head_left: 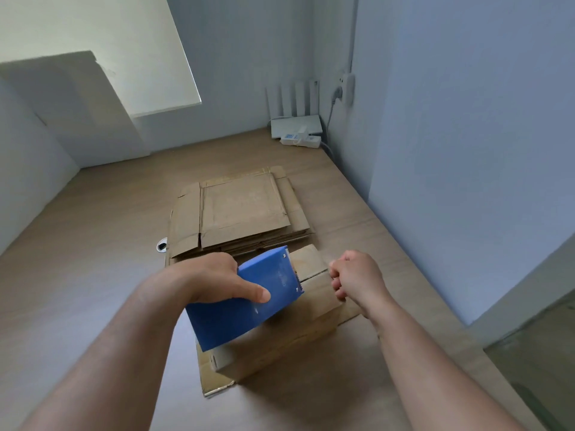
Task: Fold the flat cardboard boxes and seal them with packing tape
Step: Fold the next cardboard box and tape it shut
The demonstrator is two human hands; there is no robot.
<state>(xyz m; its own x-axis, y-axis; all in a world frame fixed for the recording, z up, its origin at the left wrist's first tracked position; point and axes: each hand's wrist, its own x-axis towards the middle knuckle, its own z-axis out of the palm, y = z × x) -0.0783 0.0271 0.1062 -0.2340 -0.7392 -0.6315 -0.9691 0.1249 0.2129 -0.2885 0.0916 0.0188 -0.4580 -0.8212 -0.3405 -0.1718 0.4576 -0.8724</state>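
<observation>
Gripping the blue plastic tape dispenser (242, 306) in my left hand (214, 278) over the small brown cardboard box (317, 298), I hold my right hand (357, 278) curled closed beside it.

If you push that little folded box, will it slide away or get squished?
The folded box would probably slide easily: it looks small and sits on a loose cardboard sheet. Its top flaps meet at a seam that looks unsealed, so pressing there might cave them in. The blue tape dispenser in the left hand, if pressed down, might steady it.
</observation>
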